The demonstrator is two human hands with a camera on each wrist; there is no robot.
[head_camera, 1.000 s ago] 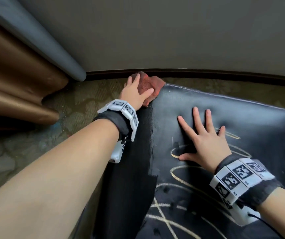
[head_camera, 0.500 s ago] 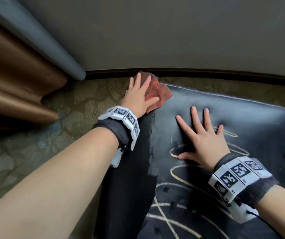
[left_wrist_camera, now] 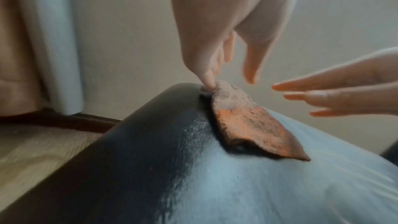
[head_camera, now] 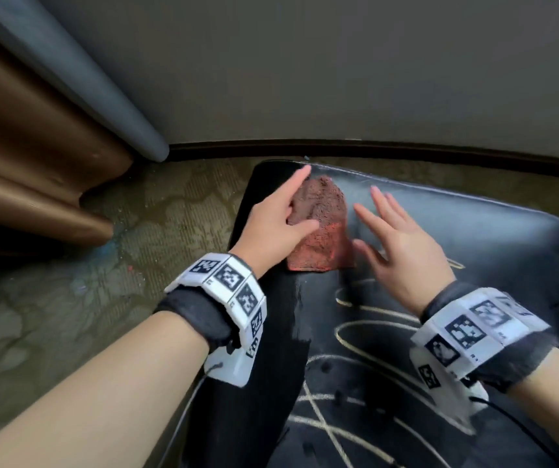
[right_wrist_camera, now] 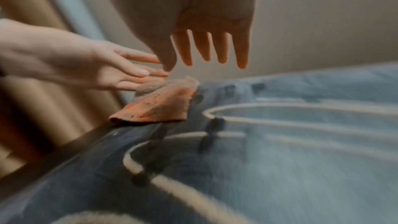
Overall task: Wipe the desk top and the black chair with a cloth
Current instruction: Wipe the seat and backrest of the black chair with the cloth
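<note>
A reddish-brown cloth (head_camera: 322, 231) lies on the far left part of the black chair seat (head_camera: 474, 238), which has cream looping lines. My left hand (head_camera: 278, 217) is at the cloth's left side with straight fingers. In the left wrist view its fingertips (left_wrist_camera: 210, 81) touch the cloth's (left_wrist_camera: 247, 122) far edge, and the thumb hangs free. My right hand (head_camera: 396, 244) hovers just right of the cloth, fingers straight and spread, holding nothing. In the right wrist view it (right_wrist_camera: 206, 45) is clear of the seat (right_wrist_camera: 301, 159), with the cloth (right_wrist_camera: 159, 106) ahead of it.
Brown curtain folds (head_camera: 28, 170) and a grey curtain fold (head_camera: 79, 79) hang at the left. Patterned carpet (head_camera: 68, 298) lies left of the chair. A plain wall with a dark skirting board (head_camera: 372, 146) runs just beyond the seat's far edge.
The cloth has slid right from the seat's far left corner, with my left hand on it. My right hand has lifted off the seat and moved up beside the cloth.
</note>
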